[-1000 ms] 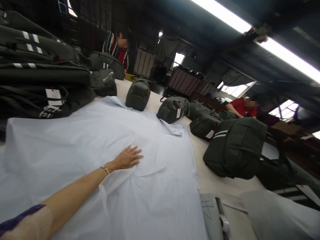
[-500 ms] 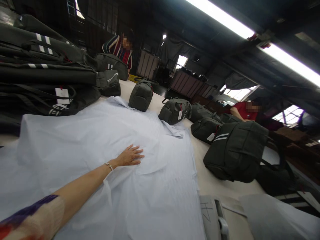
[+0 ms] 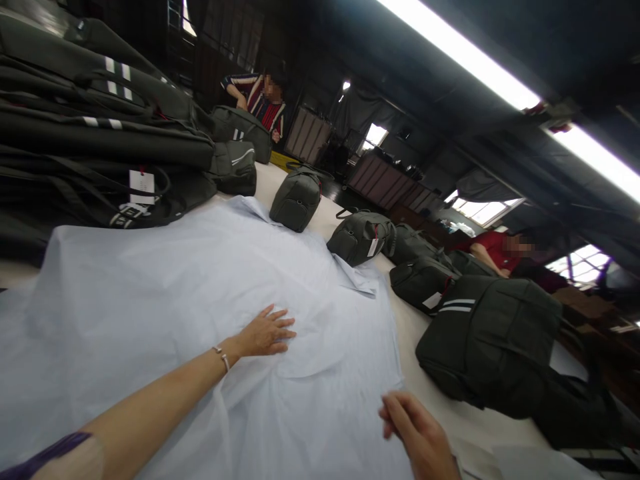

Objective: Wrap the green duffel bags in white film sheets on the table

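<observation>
Resting left hand (image 3: 266, 335) open atop pale sheets (image 3: 330, 400); holding right hand (image 3: 421, 435) curled near their edge, impossible to tell if gripping. Could crease or drag top layers by pressing unevenly.

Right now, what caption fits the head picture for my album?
Left hand spread on pale sheets, right hand near, dark bags beyond.

Sheeting (image 3: 165, 287) lies on the table (image 3: 475, 423), piled bags (image 3: 100, 140) left, another bag (image 3: 500, 340) right.
</observation>
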The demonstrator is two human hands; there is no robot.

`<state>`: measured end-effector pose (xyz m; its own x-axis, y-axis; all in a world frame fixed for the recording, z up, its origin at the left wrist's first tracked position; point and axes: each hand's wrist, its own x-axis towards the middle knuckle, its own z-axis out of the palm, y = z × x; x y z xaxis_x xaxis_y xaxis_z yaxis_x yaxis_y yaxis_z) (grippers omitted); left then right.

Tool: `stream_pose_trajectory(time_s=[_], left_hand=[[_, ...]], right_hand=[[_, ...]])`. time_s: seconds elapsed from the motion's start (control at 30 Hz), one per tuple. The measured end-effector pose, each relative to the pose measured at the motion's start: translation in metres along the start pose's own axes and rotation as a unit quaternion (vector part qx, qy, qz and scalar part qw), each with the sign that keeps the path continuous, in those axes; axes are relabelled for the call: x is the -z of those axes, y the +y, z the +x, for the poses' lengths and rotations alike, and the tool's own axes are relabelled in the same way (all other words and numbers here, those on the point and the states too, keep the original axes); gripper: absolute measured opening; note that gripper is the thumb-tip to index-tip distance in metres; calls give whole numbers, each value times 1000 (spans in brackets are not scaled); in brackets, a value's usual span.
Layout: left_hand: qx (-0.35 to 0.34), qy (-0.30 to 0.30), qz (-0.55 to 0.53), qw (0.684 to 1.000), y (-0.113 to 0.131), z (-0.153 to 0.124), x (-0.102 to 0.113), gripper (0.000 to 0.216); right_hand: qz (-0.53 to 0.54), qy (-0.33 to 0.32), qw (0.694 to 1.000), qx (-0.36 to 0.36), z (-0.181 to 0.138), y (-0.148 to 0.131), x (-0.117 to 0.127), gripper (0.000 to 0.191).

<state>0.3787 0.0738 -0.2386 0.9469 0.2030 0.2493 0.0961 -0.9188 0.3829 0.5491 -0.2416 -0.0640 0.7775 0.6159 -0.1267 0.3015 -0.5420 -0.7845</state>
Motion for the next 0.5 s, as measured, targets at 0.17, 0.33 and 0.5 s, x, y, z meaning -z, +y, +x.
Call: stream_pose_trajectory(time_s=[0.17, 0.33, 0.5], left_hand=[[-6, 31, -26, 999, 1, -2, 0, 36], [-16, 68, -40, 997, 4, -4, 1, 35], [7, 58, -52, 997, 7, -4, 1, 36]], right_hand=[[61, -199, 976, 68, 129, -94, -113, 37], [-33, -223, 974, -23, 234, -78, -182, 30], [-171, -261, 946, -90, 276, -54, -199, 28]])
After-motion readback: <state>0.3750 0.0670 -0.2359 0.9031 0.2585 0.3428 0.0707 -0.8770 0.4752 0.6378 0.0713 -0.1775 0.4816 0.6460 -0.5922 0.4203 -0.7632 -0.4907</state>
